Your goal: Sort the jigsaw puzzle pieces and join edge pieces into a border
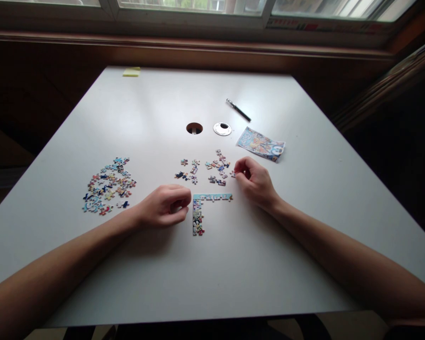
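Observation:
Joined jigsaw pieces form a corner shape, with a light blue top strip (212, 197) and a multicoloured side strip (197, 222) running down from its left end. My left hand (168, 205) rests on the table just left of this corner, its fingers loosely curled and nothing visible in them. Up and right of the top strip, my right hand (254, 180) pinches a small puzzle piece (233, 174) between thumb and forefinger, low over the table. Beside that piece lies a loose group of pieces (220, 167), and a smaller group (194, 169) sits further left.
A large heap of loose puzzle pieces (109, 185) lies on the white table (205, 278) at left. Beyond my right hand are a creased picture sheet (261, 143), a pen (238, 110), a round cover (222, 129) and a cable hole (194, 128). Yellow sticky notes (131, 72) lie at the far edge.

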